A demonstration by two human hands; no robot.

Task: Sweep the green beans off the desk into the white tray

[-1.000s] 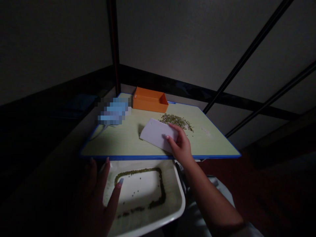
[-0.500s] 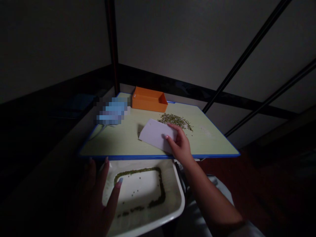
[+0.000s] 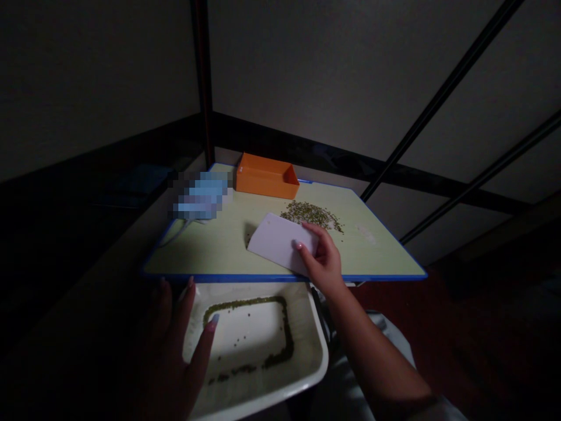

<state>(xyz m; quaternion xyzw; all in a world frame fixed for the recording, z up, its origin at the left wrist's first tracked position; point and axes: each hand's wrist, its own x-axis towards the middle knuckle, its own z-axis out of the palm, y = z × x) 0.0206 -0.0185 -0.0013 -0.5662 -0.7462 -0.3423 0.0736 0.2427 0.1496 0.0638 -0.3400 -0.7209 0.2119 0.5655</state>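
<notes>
My right hand (image 3: pixel 323 263) grips a white flat scraper card (image 3: pixel 280 240), which rests on its edge on the pale green table (image 3: pixel 219 248). Just beyond the card lies a scattered pile of small green beans (image 3: pixel 312 214). Below the table's blue front edge, my left hand (image 3: pixel 175 351) holds the left rim of a white tray (image 3: pixel 307 327), fingers spread over the rim and thumb inside. Green beans (image 3: pixel 249 336) line the tray's bottom edges in a ring.
An orange open box (image 3: pixel 266 176) stands at the table's far edge, near the corner. A blurred blue-and-white object (image 3: pixel 199 196) lies at the far left of the table. Dark walls and black metal bars surround the table.
The right hand and card have shifted very slightly; the left hand and tray stay where they were.
</notes>
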